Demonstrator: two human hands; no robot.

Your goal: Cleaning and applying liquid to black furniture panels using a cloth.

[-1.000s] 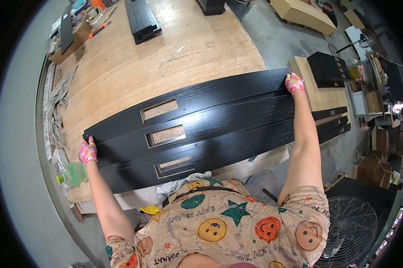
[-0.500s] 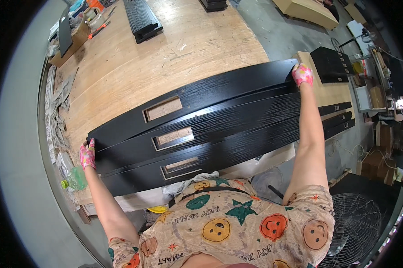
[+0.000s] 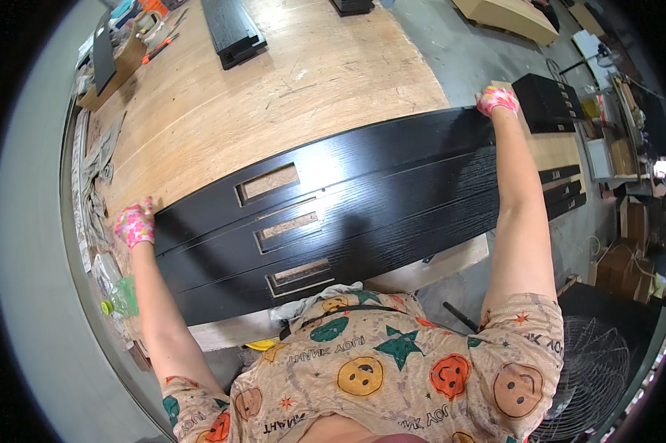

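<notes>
Three long black wood-grain panels lie side by side across the near part of the table: the far panel [image 3: 392, 140], the middle panel [image 3: 421, 177] and the near panel [image 3: 414, 225]. Each has a rectangular cutout toward its left. My left hand [image 3: 135, 224], in a pink floral glove, is at the left end of the far panel, fingers partly spread by its corner. At the opposite end, my right hand [image 3: 497, 100], gloved alike, curls over the far right corner. Its fingertips are partly hidden.
Stacked black boards [image 3: 233, 33] lie farther up the wooden table [image 3: 333, 88]. A box of supplies [image 3: 119, 74] stands at the far left, and a green bottle [image 3: 125, 295] near my left forearm. To the right are a black box [image 3: 545, 103] and a wire-guarded fan [image 3: 580, 376].
The far panel has come down from a raised, tilted position to lie flat against the middle one. Both hands have shifted slightly farther away, the left one also a little leftward.
</notes>
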